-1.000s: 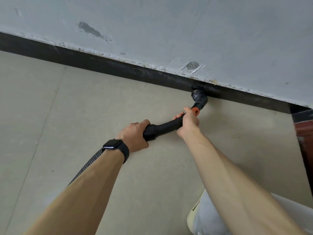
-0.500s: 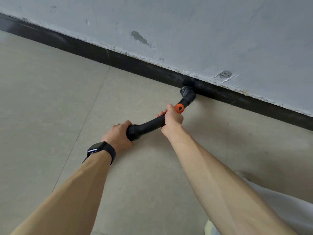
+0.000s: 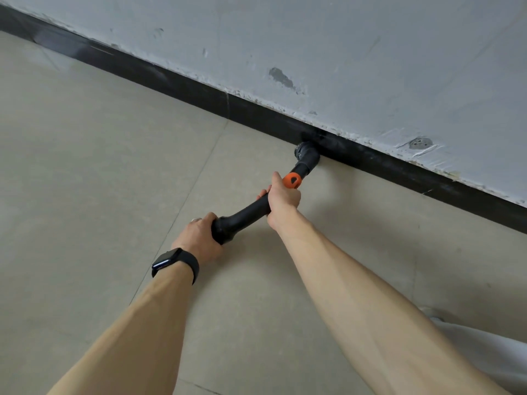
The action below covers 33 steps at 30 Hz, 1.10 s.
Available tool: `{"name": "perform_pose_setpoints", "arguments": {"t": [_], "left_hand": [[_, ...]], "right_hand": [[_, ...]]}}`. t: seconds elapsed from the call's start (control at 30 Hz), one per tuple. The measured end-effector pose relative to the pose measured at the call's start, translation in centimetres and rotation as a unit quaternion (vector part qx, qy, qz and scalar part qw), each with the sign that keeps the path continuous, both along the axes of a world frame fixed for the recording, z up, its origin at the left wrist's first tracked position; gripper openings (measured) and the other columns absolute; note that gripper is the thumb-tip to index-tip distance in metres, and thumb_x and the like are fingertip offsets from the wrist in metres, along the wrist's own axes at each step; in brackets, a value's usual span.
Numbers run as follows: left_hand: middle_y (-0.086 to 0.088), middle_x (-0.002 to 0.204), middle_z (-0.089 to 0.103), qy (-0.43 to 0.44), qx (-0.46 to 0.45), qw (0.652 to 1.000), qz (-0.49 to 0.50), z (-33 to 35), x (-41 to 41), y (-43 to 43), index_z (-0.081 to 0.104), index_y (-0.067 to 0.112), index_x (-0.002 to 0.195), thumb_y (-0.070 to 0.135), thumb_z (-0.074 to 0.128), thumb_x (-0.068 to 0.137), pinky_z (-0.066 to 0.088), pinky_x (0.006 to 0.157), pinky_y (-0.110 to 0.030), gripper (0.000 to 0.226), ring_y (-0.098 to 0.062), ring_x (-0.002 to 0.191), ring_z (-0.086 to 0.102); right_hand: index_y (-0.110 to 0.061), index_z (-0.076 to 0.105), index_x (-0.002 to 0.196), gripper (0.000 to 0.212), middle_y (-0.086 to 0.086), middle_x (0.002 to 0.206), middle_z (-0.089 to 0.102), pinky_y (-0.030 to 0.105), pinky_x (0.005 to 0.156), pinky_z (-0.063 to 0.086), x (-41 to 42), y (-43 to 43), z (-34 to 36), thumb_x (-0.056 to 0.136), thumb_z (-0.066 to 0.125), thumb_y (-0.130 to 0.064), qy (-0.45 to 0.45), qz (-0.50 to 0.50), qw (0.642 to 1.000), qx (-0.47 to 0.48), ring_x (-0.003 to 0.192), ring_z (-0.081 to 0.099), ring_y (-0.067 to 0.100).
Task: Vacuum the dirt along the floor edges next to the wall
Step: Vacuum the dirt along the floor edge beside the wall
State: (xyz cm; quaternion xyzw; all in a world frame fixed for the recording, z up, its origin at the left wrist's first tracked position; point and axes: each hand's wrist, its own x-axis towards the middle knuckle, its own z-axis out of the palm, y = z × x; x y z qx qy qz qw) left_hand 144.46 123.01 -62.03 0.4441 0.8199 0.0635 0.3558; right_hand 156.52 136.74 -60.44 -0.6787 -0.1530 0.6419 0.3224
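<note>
Head view. The black plastic vacuum tube (image 3: pixel 245 213) ran diagonally from near-left to far-right. Its black elbow-shaped nozzle (image 3: pixel 308 155) was set against the black skirting board (image 3: pixel 199 91), where the beige tiled floor (image 3: pixel 85 181) met the pale grey painted wall (image 3: pixel 356 47). Nozzle mouth was dark against the skirting; contact with the floor could not be told. An orange plastic collar (image 3: pixel 292 180) sat on the tube just short of the nozzle.

Left hand (image 3: pixel 199 238) gripped the wider near end of the tube, fingers curled over it. Right hand (image 3: pixel 283 201) was wrapped round the tube farther along, just near of the orange collar. Its thumb lay along the top toward the collar and its fingertips showed on the tube's left side. Both forearms were bare and stretched toward the wall.

A black smartwatch (image 3: pixel 174 262) was on the left wrist and a silver ring (image 3: pixel 195 220) on a left finger. The wall had a chipped grey patch (image 3: pixel 281 78) above the nozzle, a round filled hole (image 3: pixel 420 143) to its right, and ragged paint along the skirting's top edge. White fabric (image 3: pixel 484 349) lay at the near-right corner.
</note>
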Motion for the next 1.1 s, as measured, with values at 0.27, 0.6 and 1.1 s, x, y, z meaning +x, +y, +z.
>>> {"name": "perform_pose_setpoints", "arguments": {"t": [0.27,0.6,1.1], "left_hand": [[-0.001,0.094,0.058,0.026,0.015,0.998,0.053,-0.3,-1.6,-1.9,0.051,0.023,0.104,0.034,0.068,0.084,0.053,0.074,-0.039,0.028,-0.024,0.081,0.056],[0.013,0.088,0.058,0.014,-0.014,0.992,-0.127,0.2,1.0,-2.5,0.051,0.037,0.096,0.043,0.065,0.082,0.056,0.071,-0.038,0.021,-0.012,0.08,0.058],[0.007,0.095,0.059,0.04,-0.037,0.975,-0.217,0.3,5.4,0.1,0.048,0.031,0.109,0.039,0.064,0.084,0.051,0.066,-0.032,0.031,-0.02,0.083,0.061]], "right_hand": [[-0.009,0.048,0.129,0.043,0.008,0.089,0.065,0.029,0.062,0.059,-3.4,0.1,0.5,0.097,0.07,-0.028,0.033,0.09,0.995,0.002,0.044,0.062,0.011],[-0.01,0.051,0.078,0.015,-0.003,0.049,0.053,0.034,0.06,0.053,4.2,-5.2,0.5,0.09,0.057,-0.003,0.033,-0.085,0.996,0.016,0.042,0.053,0.016],[-0.01,0.055,0.099,0.011,0.003,0.064,0.056,0.031,0.055,0.055,9.3,-3.5,0.7,0.094,0.065,-0.009,0.019,-0.112,0.993,0.017,0.043,0.054,0.015]]}}
